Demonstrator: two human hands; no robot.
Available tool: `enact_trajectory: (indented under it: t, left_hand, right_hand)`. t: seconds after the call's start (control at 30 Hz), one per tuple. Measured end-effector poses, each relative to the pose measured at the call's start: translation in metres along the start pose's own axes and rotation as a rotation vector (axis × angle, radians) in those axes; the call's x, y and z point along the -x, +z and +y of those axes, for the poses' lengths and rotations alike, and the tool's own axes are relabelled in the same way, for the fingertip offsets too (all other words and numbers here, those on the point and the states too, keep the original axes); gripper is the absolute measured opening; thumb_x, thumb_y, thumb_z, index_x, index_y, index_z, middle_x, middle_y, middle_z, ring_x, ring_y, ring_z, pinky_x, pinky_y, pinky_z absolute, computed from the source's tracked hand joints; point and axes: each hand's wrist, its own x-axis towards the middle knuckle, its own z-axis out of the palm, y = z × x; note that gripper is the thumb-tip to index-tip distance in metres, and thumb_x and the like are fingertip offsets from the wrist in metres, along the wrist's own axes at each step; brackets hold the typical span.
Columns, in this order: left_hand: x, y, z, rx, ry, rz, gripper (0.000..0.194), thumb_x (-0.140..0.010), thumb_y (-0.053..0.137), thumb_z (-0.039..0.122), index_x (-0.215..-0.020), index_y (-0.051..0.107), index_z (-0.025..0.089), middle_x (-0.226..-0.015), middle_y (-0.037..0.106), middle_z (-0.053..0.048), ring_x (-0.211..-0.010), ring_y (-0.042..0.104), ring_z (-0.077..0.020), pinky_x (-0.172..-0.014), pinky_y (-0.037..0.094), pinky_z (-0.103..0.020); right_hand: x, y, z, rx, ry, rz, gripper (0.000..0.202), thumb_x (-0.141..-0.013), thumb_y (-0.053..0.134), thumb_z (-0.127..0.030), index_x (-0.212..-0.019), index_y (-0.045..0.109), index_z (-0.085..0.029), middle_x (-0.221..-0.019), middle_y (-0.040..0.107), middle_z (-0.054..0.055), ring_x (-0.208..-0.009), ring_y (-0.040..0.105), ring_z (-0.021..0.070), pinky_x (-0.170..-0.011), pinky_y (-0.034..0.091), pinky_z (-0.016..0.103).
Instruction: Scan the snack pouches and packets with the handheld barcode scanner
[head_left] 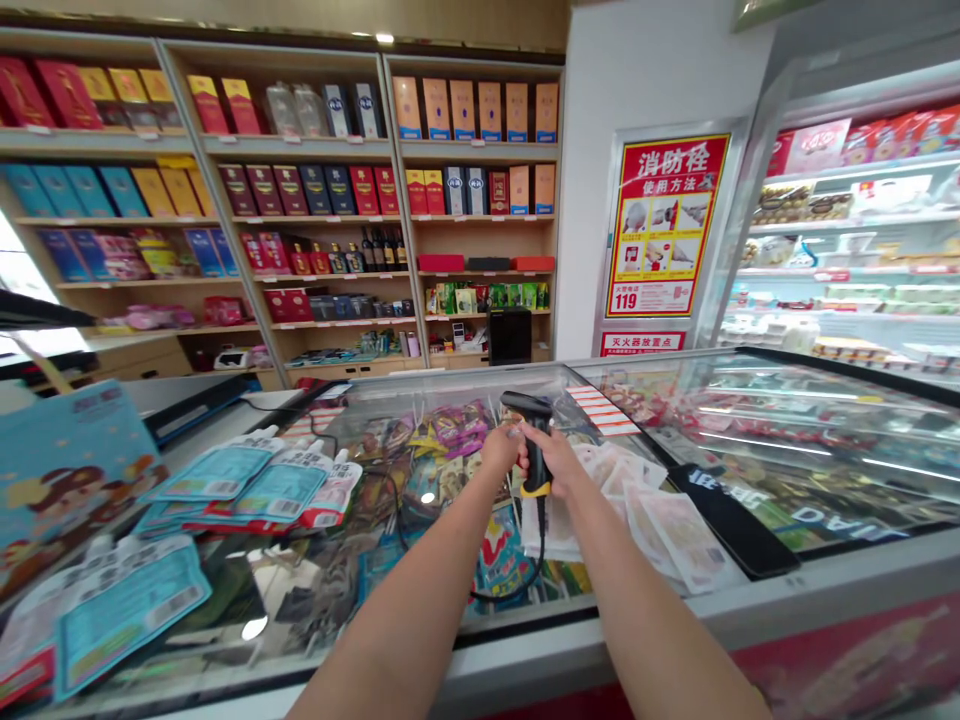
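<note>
Out over the glass freezer lid (pixel 442 590), a black barcode scanner (pixel 536 470) with a yellow-trimmed base stands upright between my two hands. My right hand (pixel 553 456) is closed around its grip from the right, the thumb reaching across. Against the grip's left side, my left hand (pixel 502 452) has its fingers curled closed; part of them is hidden. A black cable (pixel 541 550) hangs from the scanner and loops over the glass. White-and-pink flat packets (pixel 682 535) lie right of my right forearm. Blue spouted pouches (pixel 277 485) are piled to the left.
More spouted pouches (pixel 135 605) lie at the near left, beside a blue illustrated box (pixel 67 480). A black sliding-lid strip (pixel 735 525) crosses the freezer at right. Shelves of boxed goods (pixel 330 190) line the back wall, and a lit display fridge (pixel 847 250) stands at right.
</note>
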Motion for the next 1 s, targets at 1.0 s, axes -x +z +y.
enact_trajectory:
  t: [1.0]
  left_hand:
    - [-0.021, -0.054, 0.019, 0.909, -0.144, 0.383, 0.029, -0.086, 0.05, 0.023, -0.11, 0.064, 0.018, -0.077, 0.068, -0.002, -0.054, 0.059, -0.0081, -0.049, 0.047, -0.018]
  right_hand:
    - [0.008, 0.0, 0.012, 0.293, 0.086, -0.065, 0.029, -0.073, 0.072, -0.037, -0.073, 0.048, -0.019, -0.048, 0.054, -0.005, -0.037, 0.049, 0.0097, -0.036, 0.045, 0.023]
